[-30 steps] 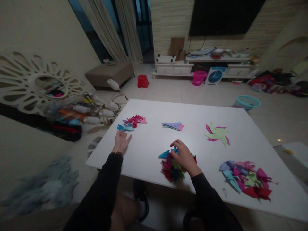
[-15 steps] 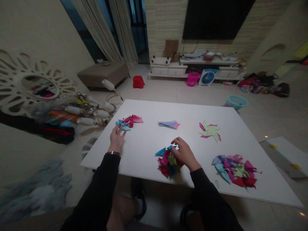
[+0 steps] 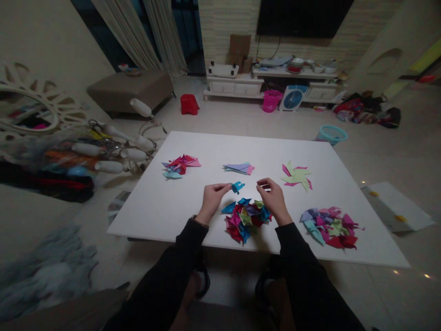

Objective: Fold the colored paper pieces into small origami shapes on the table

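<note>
My left hand [image 3: 213, 198] pinches a small blue origami figure [image 3: 237, 187] between thumb and fingertips, held above the white table. Facing it from the right is my right hand [image 3: 271, 195], its fingers curled but apart, with nothing visible between them. Below both hands lies a heap of shiny folded paper figures [image 3: 245, 218] in blue, red, pink and green. Behind the blue figure rests a flat stack of folded paper strips [image 3: 238, 168].
A small origami pile [image 3: 181, 164] lies at the table's left. To the right are a green and pink paper pinwheel shape [image 3: 298, 176] and a larger pile of folded figures [image 3: 330, 226]. The white table [image 3: 165, 209] has floor around it; a blue basket [image 3: 331, 134] stands behind.
My left hand has moved right from the left pile to above the centre heap and now holds the blue origami figure. My right hand has lifted off the heap. The view has shifted slightly.
</note>
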{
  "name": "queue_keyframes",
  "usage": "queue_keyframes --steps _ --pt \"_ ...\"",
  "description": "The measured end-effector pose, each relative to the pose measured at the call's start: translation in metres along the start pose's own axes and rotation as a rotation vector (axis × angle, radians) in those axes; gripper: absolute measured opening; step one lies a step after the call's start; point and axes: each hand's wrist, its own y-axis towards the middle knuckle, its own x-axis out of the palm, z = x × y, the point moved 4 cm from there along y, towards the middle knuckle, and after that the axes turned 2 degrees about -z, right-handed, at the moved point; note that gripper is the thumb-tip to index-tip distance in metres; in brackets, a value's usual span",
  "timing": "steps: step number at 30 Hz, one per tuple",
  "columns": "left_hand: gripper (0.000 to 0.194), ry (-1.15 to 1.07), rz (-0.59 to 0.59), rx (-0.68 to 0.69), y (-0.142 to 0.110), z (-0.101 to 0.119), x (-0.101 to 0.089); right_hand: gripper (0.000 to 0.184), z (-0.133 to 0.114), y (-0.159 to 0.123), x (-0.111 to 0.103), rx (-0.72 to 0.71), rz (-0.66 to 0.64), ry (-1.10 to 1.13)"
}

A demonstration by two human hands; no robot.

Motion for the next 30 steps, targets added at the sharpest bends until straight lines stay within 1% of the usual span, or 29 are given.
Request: queue_keyframes --steps 3,7,9,13,16,18,20,22,25,30 --pt "0.021 0.024 -0.03 -0.025 -0.007 -0.005 0.009 0.017 0.002 -0.003 0.001 0.004 -0.003 -0.006" --pt "0.021 0.051 -0.046 -0.082 -0.012 -0.016 0.01 0.016 0.004 -0.006 0.008 -0.042 -0.067 -0.046" --pt "0.021 0.068 -0.061 -0.098 -0.013 -0.017 0.01 0.015 0.006 -0.007 0.012 -0.064 -0.1 -0.077" --pt "0.02 0.014 -0.12 -0.05 -0.013 -0.008 0.012 0.019 0.013 -0.006 0.018 -0.026 -0.164 -0.073" --pt "0.036 -0.039 -0.178 -0.024 -0.014 0.001 0.014 0.028 0.016 -0.004 0.017 0.019 -0.143 -0.005" --pt "0.042 -0.056 -0.209 -0.021 -0.015 0.005 0.015 0.033 0.018 -0.003 0.016 0.045 -0.119 0.054" --pt "0.043 -0.072 -0.237 -0.02 -0.017 0.007 0.016 0.038 0.02 -0.002 0.017 0.081 -0.158 0.115" --pt "0.043 -0.087 -0.266 -0.022 -0.019 0.008 0.017 0.043 0.019 -0.004 0.021 0.107 -0.235 0.166" --pt "0.043 -0.103 -0.297 -0.023 -0.021 0.009 0.018 0.046 0.015 -0.007 0.027 0.086 -0.313 0.198" --pt "0.043 -0.107 -0.324 -0.018 -0.021 0.006 0.018 0.048 0.011 -0.01 0.033 0.008 -0.347 0.208"
